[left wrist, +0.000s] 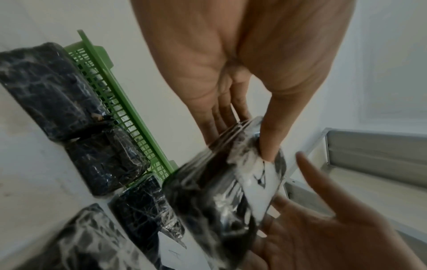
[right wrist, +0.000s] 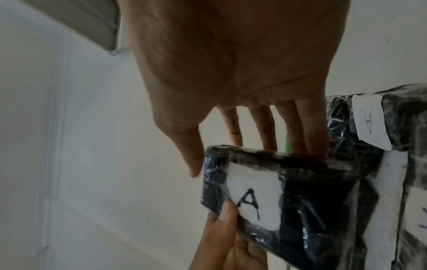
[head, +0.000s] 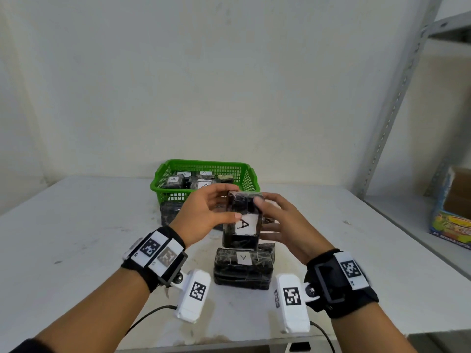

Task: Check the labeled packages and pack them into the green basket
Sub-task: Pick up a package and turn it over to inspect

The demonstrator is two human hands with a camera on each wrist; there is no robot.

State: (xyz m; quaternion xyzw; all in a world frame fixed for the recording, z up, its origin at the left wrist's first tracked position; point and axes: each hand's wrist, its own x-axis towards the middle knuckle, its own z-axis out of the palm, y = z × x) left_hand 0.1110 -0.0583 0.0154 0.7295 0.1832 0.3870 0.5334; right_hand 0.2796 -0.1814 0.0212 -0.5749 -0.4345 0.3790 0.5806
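Note:
A black plastic-wrapped package (head: 242, 240) with a white "A" label is held upright above the table. My left hand (head: 221, 205) pinches it, thumb on the label and fingers behind; the left wrist view shows this hand (left wrist: 254, 135) on the package (left wrist: 208, 191). My right hand (head: 267, 215) is at the package's right side with straight fingers behind it (right wrist: 312, 201) and the thumb just off its corner. The green basket (head: 204, 164) stands behind and holds several labelled packages. Another labelled package (head: 242, 268) lies on the table below.
More black packages (head: 170, 212) lie against the basket's front. A white table (head: 76, 238) carries everything, with a wall behind it. A metal shelf (head: 397, 103) stands at the right, with a colourful box (head: 451, 220) on it.

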